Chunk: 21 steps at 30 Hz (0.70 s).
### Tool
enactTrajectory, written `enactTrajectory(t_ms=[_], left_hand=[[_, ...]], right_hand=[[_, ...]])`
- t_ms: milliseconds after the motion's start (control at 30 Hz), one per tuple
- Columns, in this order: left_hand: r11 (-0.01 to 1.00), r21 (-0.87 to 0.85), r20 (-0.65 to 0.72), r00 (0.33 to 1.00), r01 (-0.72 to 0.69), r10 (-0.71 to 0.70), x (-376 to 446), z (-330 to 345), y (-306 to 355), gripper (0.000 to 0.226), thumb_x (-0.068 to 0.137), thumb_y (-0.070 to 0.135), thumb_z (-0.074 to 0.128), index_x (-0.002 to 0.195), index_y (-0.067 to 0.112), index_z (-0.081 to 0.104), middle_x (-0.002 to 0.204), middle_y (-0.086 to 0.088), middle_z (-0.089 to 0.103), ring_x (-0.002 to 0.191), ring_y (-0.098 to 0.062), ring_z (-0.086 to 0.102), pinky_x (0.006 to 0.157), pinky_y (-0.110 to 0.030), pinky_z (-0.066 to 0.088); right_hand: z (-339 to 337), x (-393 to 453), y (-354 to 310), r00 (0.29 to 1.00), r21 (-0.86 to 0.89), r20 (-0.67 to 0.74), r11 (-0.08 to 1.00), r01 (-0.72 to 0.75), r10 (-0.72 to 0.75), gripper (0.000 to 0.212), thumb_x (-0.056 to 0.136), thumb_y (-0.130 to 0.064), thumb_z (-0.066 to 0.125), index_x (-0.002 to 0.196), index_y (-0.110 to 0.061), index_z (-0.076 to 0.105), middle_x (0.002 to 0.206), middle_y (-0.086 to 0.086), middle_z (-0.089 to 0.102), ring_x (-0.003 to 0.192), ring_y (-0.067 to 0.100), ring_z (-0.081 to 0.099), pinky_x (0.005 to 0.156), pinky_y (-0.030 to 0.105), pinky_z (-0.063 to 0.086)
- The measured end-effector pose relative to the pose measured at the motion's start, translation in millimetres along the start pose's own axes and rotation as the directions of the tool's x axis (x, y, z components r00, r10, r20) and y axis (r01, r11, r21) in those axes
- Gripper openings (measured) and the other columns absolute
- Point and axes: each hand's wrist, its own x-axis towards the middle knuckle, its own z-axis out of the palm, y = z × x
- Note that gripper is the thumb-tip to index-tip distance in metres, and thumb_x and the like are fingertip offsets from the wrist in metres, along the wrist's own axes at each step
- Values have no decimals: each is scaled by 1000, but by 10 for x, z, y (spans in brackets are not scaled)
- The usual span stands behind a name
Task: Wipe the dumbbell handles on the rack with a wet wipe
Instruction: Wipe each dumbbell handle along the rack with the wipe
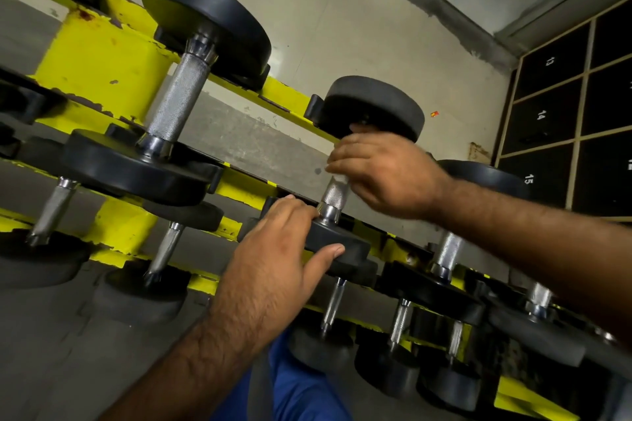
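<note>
R hand [383, 174] grips dumbbell handle [333, 193] w/ wipe [342, 179] — L hand [277, 243] steadies near weight [338, 244].

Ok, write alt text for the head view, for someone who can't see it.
The right hand grips a dumbbell handle with a wet wipe on a yellow rack. The left hand rests on that dumbbell's near black weight, and more dumbbells fill the shelves.

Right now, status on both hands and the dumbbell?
Right hand grips wet wipe around dumbbell handle. Left hand steadies the near weight head. Nothing blocking.
</note>
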Motion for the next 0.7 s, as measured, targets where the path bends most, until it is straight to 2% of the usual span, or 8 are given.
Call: enactTrajectory(t_ms=[133, 167, 267, 300, 367, 433, 567, 700], left_hand=[[999, 33, 11, 1000, -13, 13, 3, 12, -2, 50, 89, 57, 52, 119, 18, 58, 120, 7, 55, 115, -13, 55, 89, -28, 47], [999, 38, 11, 1000, -15, 14, 0, 14, -1, 50, 89, 57, 52, 119, 18, 58, 121, 6, 56, 116, -15, 55, 88, -29, 47], [999, 35, 10, 1000, -7, 7, -1, -7, -18, 50, 88, 57, 51, 119, 19, 57, 120, 7, 55, 112, -14, 56, 87, -31, 50], [999, 36, 12, 1000, -4, 3, -2, -12, -21, 50, 88, 58, 51, 120, 20, 56, 118, 8, 54, 108, -13, 56, 86, -31, 51], [999, 46, 10, 1000, -1, 0, 6, -17, -10, 50, 88, 59, 50, 120, 21, 56, 116, 10, 52, 101, -11, 56, 81, -30, 52], [999, 48, 3, 1000, -6, 6, -1, -1, 17, 49, 88, 60, 49, 118, 22, 55, 114, 11, 51, 97, -11, 56, 78, -32, 53], [1000, 28, -26, 1000, -13, 14, -8, 9, -11, 52, 86, 65, 44, 117, 25, 55, 114, 15, 52, 95, -10, 57, 78, -38, 54], [998, 51, -42, 999, -30, 32, -10, 6, -5, 52, 86, 65, 44, 117, 25, 56, 115, 14, 55, 101, -10, 57, 83, -38, 54]], right_hand=[[99, -69, -226, 972, 68, 90, 975, 209, -215, 41, 92, -22, 41, 117, -10, 72, 119, 7, 71, 115, 26, 62, 109, 41, 37], [76, -68, -147, 978, 54, 75, 981, 189, -193, 42, 93, -21, 39, 119, -11, 71, 122, 7, 69, 118, 26, 61, 109, 43, 38], [75, -107, 10, 998, -25, -54, 999, -41, 40, 45, 94, -18, 36, 127, -11, 66, 131, 8, 65, 129, 27, 54, 111, 46, 40], [108, -125, -43, 997, -29, -58, 998, -52, 50, 46, 93, -18, 37, 128, -9, 65, 132, 8, 64, 130, 28, 53, 114, 45, 36], [196, -171, -184, 997, 8, 19, 997, 77, -77, 45, 93, -21, 39, 128, -9, 65, 131, 9, 64, 128, 27, 53, 118, 39, 26], [165, -163, -146, 986, 17, 39, 987, 160, -161, 43, 95, -20, 39, 127, -9, 65, 129, 8, 65, 125, 26, 55, 117, 37, 26], [114, -97, 46, 988, -27, -156, 999, -19, 15, 41, 96, -17, 38, 122, -4, 67, 122, 11, 68, 120, 29, 58, 113, 39, 33], [192, -153, -241, 964, 11, -21, 964, 267, -267, 42, 93, -21, 40, 117, -5, 70, 117, 12, 70, 112, 30, 63, 109, 42, 38]])
